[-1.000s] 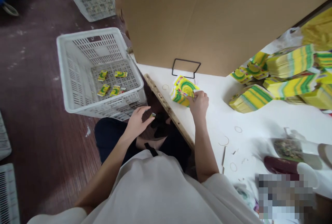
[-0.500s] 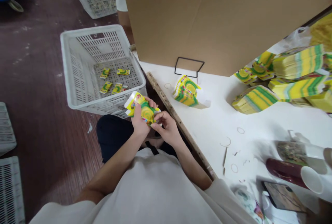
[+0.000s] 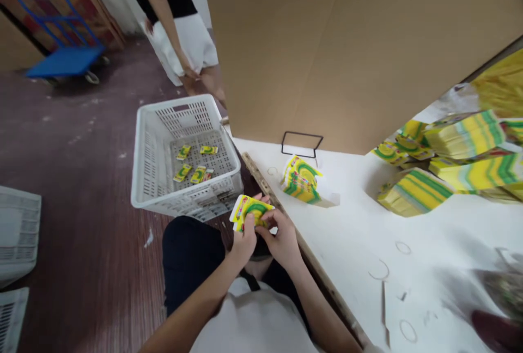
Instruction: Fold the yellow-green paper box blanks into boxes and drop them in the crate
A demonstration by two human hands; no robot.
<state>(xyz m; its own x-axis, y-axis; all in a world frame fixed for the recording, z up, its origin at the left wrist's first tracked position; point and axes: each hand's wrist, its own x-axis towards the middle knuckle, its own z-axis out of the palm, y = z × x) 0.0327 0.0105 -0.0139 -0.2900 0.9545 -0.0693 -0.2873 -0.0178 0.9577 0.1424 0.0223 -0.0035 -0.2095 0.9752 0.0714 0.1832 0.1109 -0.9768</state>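
Yellow-and-green card, flat and glossy, is clamped in the left hand and seemingly pinched by the right hand's grip, off the white surface's wooden edge, near a slotted plastic crate, tall cardboard screening beyond.

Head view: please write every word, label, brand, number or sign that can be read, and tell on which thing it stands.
No text can be read with certainty.
Held yellow-green packaging: reddish lettering, too small and blurred.
Yellow-green bundle on the white table: reddish lettering, too blurred.
Small boxes in the white crate: print too small.
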